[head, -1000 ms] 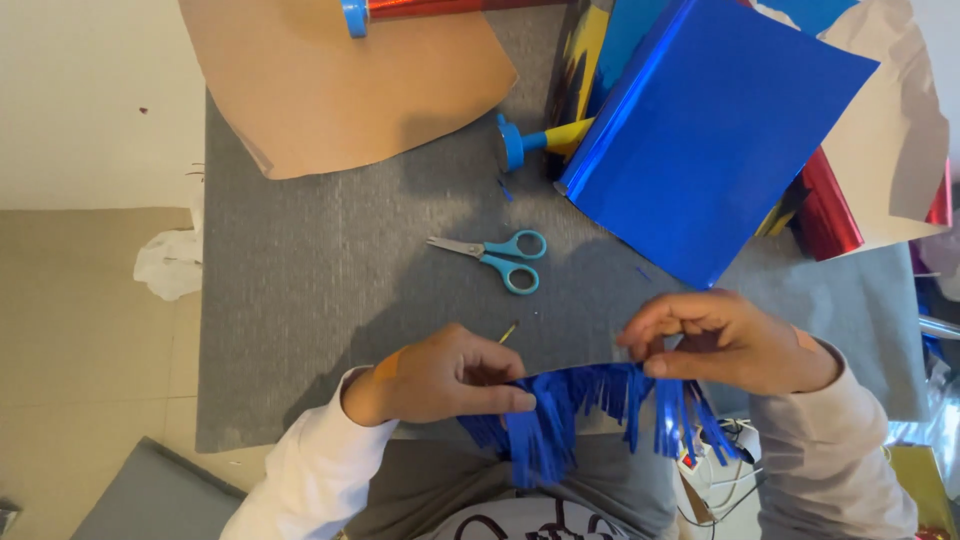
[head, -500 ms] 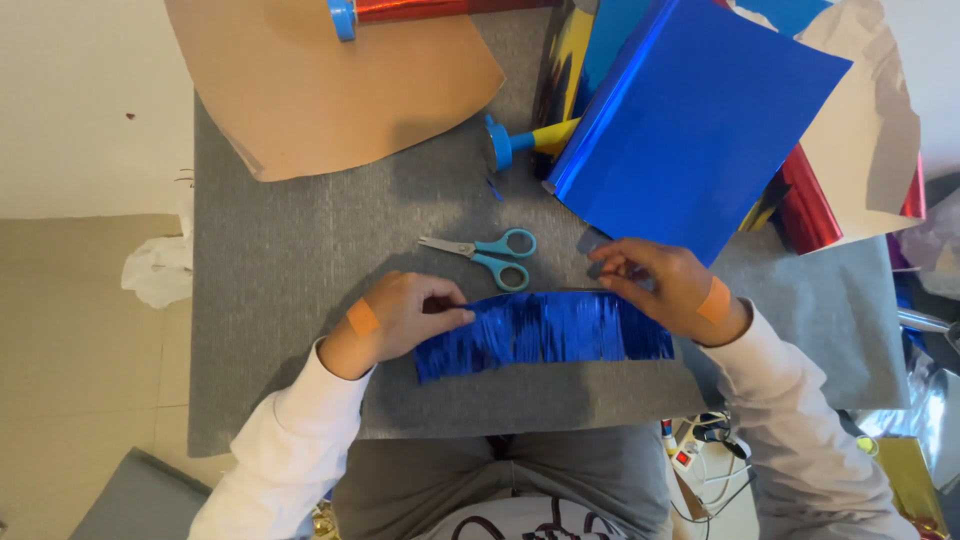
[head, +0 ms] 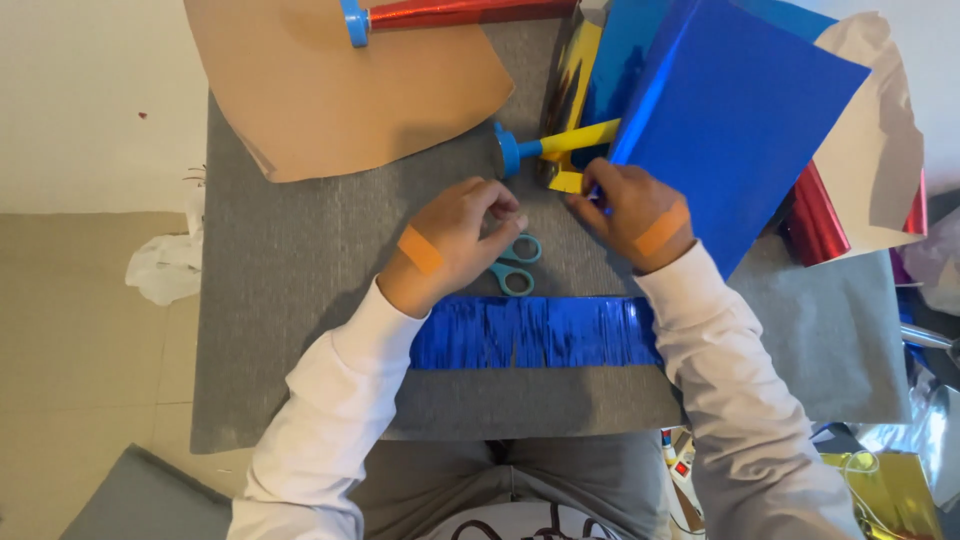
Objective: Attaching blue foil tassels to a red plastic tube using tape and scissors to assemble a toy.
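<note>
A fringed strip of shiny blue foil (head: 535, 333) lies flat on the grey mat (head: 290, 300), close to my body, with neither hand on it. My left hand (head: 455, 240), with a plaster on its back, is curled over the blades of the blue-handled scissors (head: 515, 265); only the handles show. My right hand (head: 630, 215), which also has a plaster, pinches the lower left corner of a large blue foil sheet (head: 740, 120). It is next to a yellow party horn with a blue mouthpiece (head: 545, 145).
A brown paper sheet (head: 340, 90) covers the mat's far left, with a red foil horn (head: 460, 12) at its top. Red foil (head: 815, 225) and pale paper (head: 870, 140) pile up on the right. White crumpled tissue (head: 165, 265) lies on the floor to the left.
Both hands spread the blue fringe out flat on the mat and let it go. They then moved away from me, the left to the scissors, the right to the blue sheet.
</note>
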